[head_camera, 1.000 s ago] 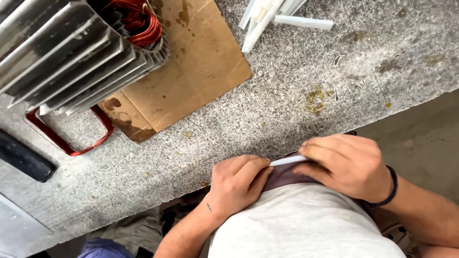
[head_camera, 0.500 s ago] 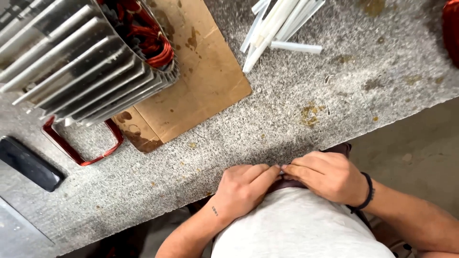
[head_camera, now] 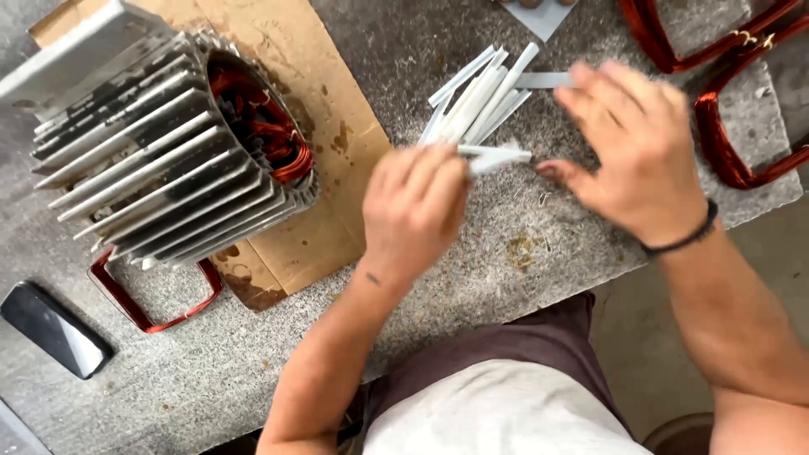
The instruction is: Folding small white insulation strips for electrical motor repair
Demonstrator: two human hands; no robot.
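Soft, even daylight fills the view — bright, with no harsh glare. The speckled grey desk (head_camera: 253, 371) is evenly lit, and shadows are faint, gathering mostly under the finned metal housing (head_camera: 160, 160) and along the desk's near edge. The housing's fins show mild pale sheen. Both hands are smeared by motion blur — the right hand (head_camera: 632, 143) most of all, its fingers ghosted; the left hand (head_camera: 413, 211) is softer-edged. The white strips (head_camera: 480, 93) stay reasonably sharp.

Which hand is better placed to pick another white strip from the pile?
Right. The right hand hovers open beside the pile of white strips, while the left hand already grips one strip.
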